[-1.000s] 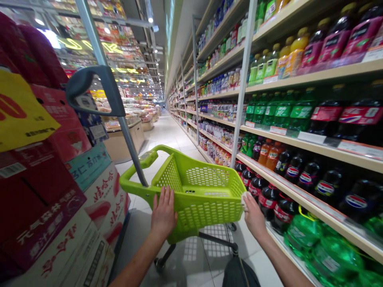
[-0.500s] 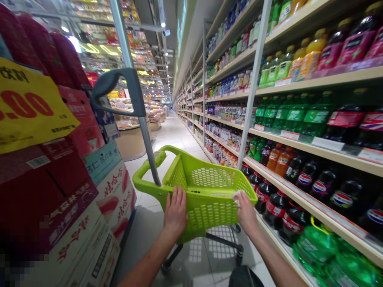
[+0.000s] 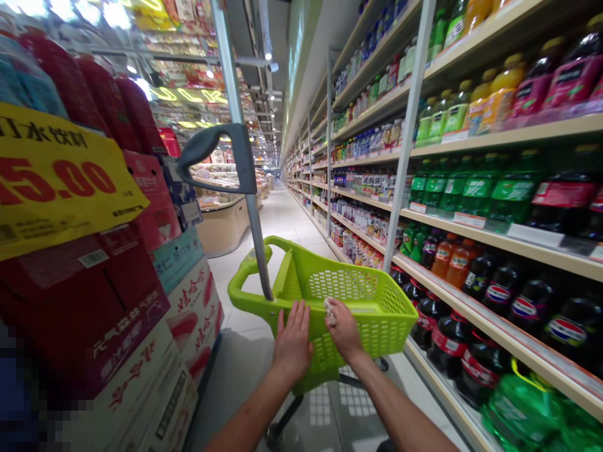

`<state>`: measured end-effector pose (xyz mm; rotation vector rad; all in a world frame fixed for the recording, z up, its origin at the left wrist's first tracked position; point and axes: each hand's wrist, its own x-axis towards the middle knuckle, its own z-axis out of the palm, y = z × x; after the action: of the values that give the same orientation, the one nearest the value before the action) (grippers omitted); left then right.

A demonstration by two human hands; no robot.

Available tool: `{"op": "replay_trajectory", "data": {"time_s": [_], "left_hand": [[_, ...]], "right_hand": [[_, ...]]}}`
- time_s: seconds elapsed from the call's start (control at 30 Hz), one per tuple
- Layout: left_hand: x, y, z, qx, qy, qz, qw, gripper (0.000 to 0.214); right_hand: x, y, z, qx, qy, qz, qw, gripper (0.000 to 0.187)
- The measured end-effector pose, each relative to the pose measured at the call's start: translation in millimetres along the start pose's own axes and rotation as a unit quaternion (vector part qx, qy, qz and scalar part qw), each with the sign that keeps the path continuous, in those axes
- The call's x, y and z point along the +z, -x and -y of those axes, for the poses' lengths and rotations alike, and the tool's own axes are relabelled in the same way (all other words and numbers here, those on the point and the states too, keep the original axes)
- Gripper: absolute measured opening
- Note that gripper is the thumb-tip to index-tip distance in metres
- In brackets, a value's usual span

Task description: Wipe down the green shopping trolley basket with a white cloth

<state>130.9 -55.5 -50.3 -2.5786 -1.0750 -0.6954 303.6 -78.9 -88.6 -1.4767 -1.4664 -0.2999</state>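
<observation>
A lime-green plastic shopping basket (image 3: 377, 314) on a wheeled frame stands in a supermarket aisle right in front of me. Its grey pull handle (image 3: 221, 160) rises on a metal pole at its left. My left hand (image 3: 293, 342) lies flat with fingers spread on the basket's near wall. Beside it, my right hand (image 3: 343, 329) is closed on a small crumpled white wad (image 3: 329, 311) and presses it against the near rim.
Shelves of soft-drink bottles (image 3: 494, 289) run along the right. Stacked red and white drink cartons (image 3: 141, 326) with a yellow price sign (image 3: 56, 179) crowd the left. The tiled aisle floor (image 3: 282, 220) stretches ahead between them.
My right hand with the white wad has slid left along the near rim, from the right corner to beside my left hand. The view has shifted, so the basket sits further right.
</observation>
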Motion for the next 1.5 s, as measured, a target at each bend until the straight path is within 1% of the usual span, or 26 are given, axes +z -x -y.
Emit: {"op": "replay_trajectory", "data": {"time_s": [0.07,0.13,0.2,0.27,0.3,0.37,0.43,0.47,0.5,0.53,0.6,0.67,0.73,0.77,0.83,0.9,0.97,1.0,1.07,1.13,1.2,1.23,1.3,1.4,1.43,1.5], "left_hand": [[-12.8,2.1,23.8,-0.025,-0.002,-0.051,0.998,0.057],[-26.4,1.6,53.2,-0.076,-0.026,-0.105,0.991,0.056],[-37.4,-2.5,77.2,-0.093,-0.047,-0.101,0.989,0.056],[-44.0,-9.1,87.9,-0.077,-0.052,-0.056,0.994,0.054],[-45.6,-12.4,88.1,-0.069,-0.052,-0.034,0.996,0.053],[-46.2,-17.1,82.1,-0.069,-0.053,-0.012,0.996,0.051],[-45.9,-18.4,75.0,-0.07,-0.054,-0.005,0.996,0.052],[-46.1,-18.0,73.0,-0.066,-0.053,-0.004,0.996,0.052],[-46.6,-17.2,72.4,-0.06,-0.051,-0.002,0.997,0.053],[-47.5,-16.3,72.8,-0.054,-0.048,0.001,0.997,0.053],[-49.6,-14.7,75.1,-0.043,-0.041,0.006,0.998,0.055],[-50.8,-14.0,75.8,-0.041,-0.036,0.008,0.998,0.056],[-50.4,-13.9,73.0,-0.043,-0.035,0.004,0.998,0.057],[-49.8,-13.9,70.4,-0.044,-0.036,0.0,0.998,0.057],[-48.4,-13.4,64.8,-0.044,-0.037,-0.007,0.998,0.057],[-48.2,-12.2,62.0,-0.036,-0.037,-0.01,0.999,0.056],[-49.7,-10.6,64.4,-0.023,-0.035,-0.011,0.999,0.055],[-50.9,-10.0,67.5,-0.023,-0.035,-0.014,0.999,0.054],[-53.2,-9.5,75.6,-0.038,-0.033,-0.025,0.998,0.05],[-54.1,-10.4,82.3,-0.053,-0.031,-0.034,0.998,0.045],[-53.2,-12.3,84.5,-0.057,-0.03,-0.034,0.997,0.041],[-52.2,-13.3,83.7,-0.058,-0.03,-0.036,0.997,0.04],[-50.1,-14.8,79.6,-0.063,-0.03,-0.045,0.997,0.038],[-48.4,-13.9,73.4,-0.062,-0.027,-0.064,0.996,0.037],[-48.3,-13.0,72.5,-0.06,-0.023,-0.068,0.996,0.037],[-48.8,-11.3,73.1,-0.056,-0.01,-0.075,0.996,0.036]], "right_hand": [[-10.3,1.7,-13.4,0.005,0.014,-0.024,1.0,0.026],[-18.7,5.9,-27.8,0.021,0.029,-0.056,0.998,0.033],[-15.8,7.7,-30.2,0.033,0.035,-0.078,0.996,0.042],[2.4,3.6,-10.8,0.026,0.031,-0.083,0.996,0.047],[15.9,-0.9,7.1,0.017,0.024,-0.077,0.997,0.048],[44.2,-12.4,51.1,-0.01,0.004,-0.055,0.998,0.051],[64.3,-22.8,89.0,-0.057,-0.038,0.003,0.998,0.05],[68.7,-25.7,99.5,-0.076,-0.045,0.019,0.996,0.049],[68.9,-26.7,102.5,-0.094,-0.046,0.031,0.994,0.049],[65.5,-25.9,98.0,-0.108,-0.041,0.036,0.993,0.05],[51.7,-20.3,72.1,-0.108,-0.022,0.026,0.994,0.053],[37.6,-14.3,40.7,-0.074,-0.001,0.002,0.997,0.054],[31.5,-12.1,24.7,-0.03,0.016,-0.021,0.999,0.052],[32.4,-12.8,26.0,-0.018,0.018,-0.028,0.999,0.051],[39.6,-17.2,44.7,-0.025,0.004,-0.027,0.999,0.051],[47.8,-22.5,70.2,-0.057,-0.025,-0.018,0.998,0.055],[49.8,-24.3,83.2,-0.084,-0.051,-0.002,0.995,0.06],[47.6,-23.1,81.2,-0.091,-0.057,0.007,0.994,0.061],[38.6,-17.8,61.7,-0.083,-0.051,0.013,0.995,0.059],[29.1,-12.4,34.6,-0.044,-0.032,-0.008,0.998,0.056],[25.0,-11.4,18.9,0.004,-0.02,-0.036,0.999,0.051],[25.7,-12.8,19.0,0.02,-0.019,-0.044,0.999,0.049],[31.1,-17.2,33.1,0.02,-0.031,-0.041,0.999,0.049],[39.4,-19.3,60.3,-0.034,-0.055,-0.015,0.998,0.055],[39.7,-17.8,63.7,-0.053,-0.058,-0.006,0.997,0.057],[34.9,-15.3,60.6,-0.073,-0.05,-0.002,0.996,0.058]]}}
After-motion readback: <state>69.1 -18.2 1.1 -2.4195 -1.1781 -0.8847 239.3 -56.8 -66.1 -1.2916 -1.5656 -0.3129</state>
